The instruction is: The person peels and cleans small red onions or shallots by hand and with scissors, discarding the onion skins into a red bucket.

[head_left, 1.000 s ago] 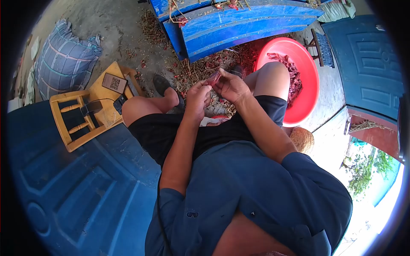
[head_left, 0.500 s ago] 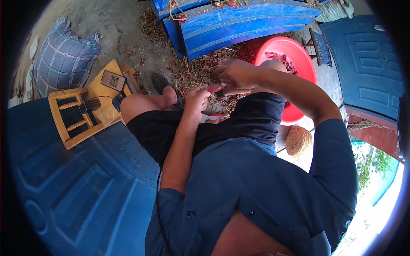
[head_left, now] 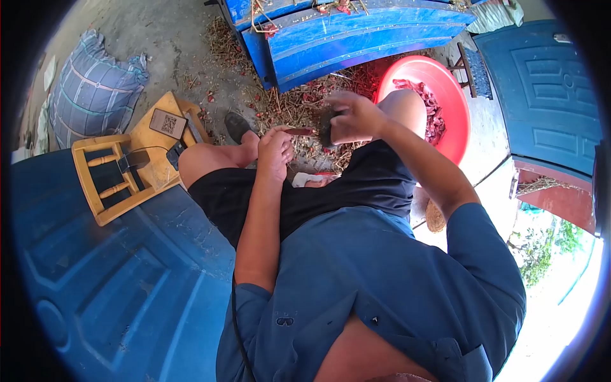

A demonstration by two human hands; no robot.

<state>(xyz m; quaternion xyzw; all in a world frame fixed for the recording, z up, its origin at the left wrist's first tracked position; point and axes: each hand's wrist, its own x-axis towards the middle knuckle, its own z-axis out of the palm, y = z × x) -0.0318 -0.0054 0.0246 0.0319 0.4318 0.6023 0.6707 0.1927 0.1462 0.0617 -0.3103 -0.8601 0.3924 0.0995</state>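
far left, plaid sack on the floor. next, wooden chair, with a qr code card on its seat. left hand: fingers closed, pinching one end of a dark red pod, which sticks out sideways toward the right hand, over dry stems strewn on the floor. blue container stands beyond the hands. right hand just beside the pod's free end, blurred, fingers bent; can't tell if they grip anything. then red basin past the knee, more red pods inside. far right, blue door.
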